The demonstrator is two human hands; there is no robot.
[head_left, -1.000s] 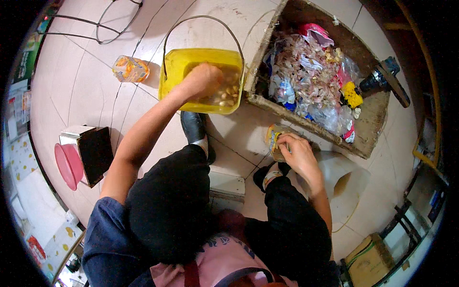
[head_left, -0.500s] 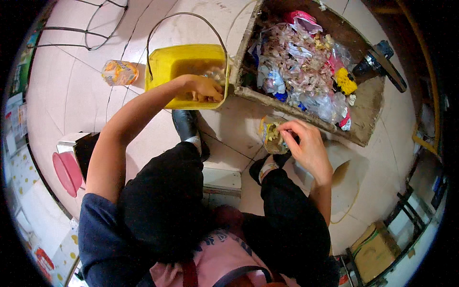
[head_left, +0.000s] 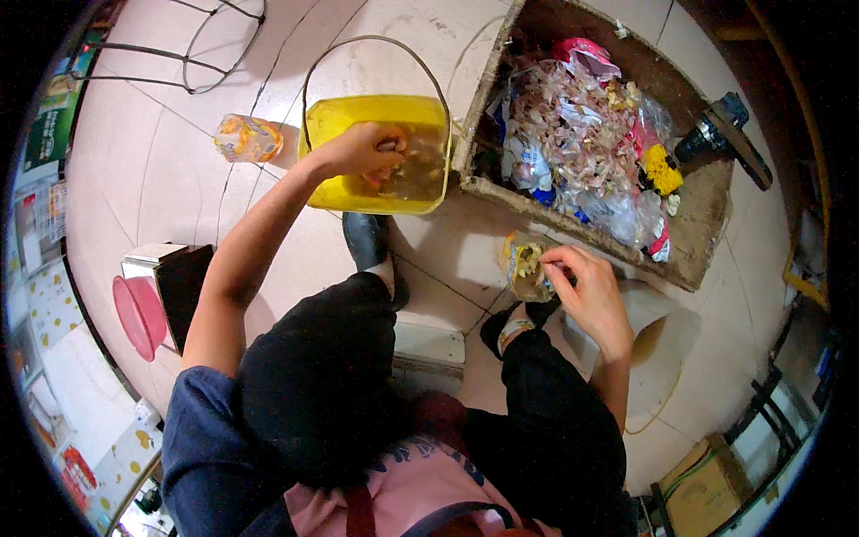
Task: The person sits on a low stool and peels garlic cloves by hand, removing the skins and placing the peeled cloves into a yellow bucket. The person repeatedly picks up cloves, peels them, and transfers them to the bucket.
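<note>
Yellow bucket (head_left: 344, 183) stands on the tiled floor (head_left: 161, 170) at far centre, its wire handle (head_left: 376, 45) tilted away; inside, liquid with small pale pieces, too blurred to identify. Left hand (head_left: 362, 150) reaches over the near-left rim into the bucket, fingers curled round some of the pieces at the surface; whether it actually grips them cannot be told. Right hand (head_left: 586, 291) is at near right of the bucket, well apart from it, thumb and fingertips pinched on the rim of a small clear container (head_left: 523, 267) holding yellowish bits; the container sits on the floor just in front of the right shoe (head_left: 506, 327). Left shoe (head_left: 367, 242), black, lies just near of the bucket, almost touching its wall. Directly right of the bucket, touching or nearly so, a shallow wooden box (head_left: 698, 215) tilted across the far right, filled with papery pale skins (head_left: 573, 116), plastic scraps, a pink bag (head_left: 582, 54) and a yellow clump (head_left: 660, 168). A dark tool (head_left: 725, 134) rests at the box's far-right edge. Left of the bucket, just beside it, a small orange-patterned packet (head_left: 246, 137). Farther left and far, a wire stand (head_left: 215, 45). At near left, a pink bowl (head_left: 134, 313) beside a dark box (head_left: 183, 282). A cardboard carton (head_left: 707, 488) at near right. Person is seated, dark trousers, pink apron
</note>
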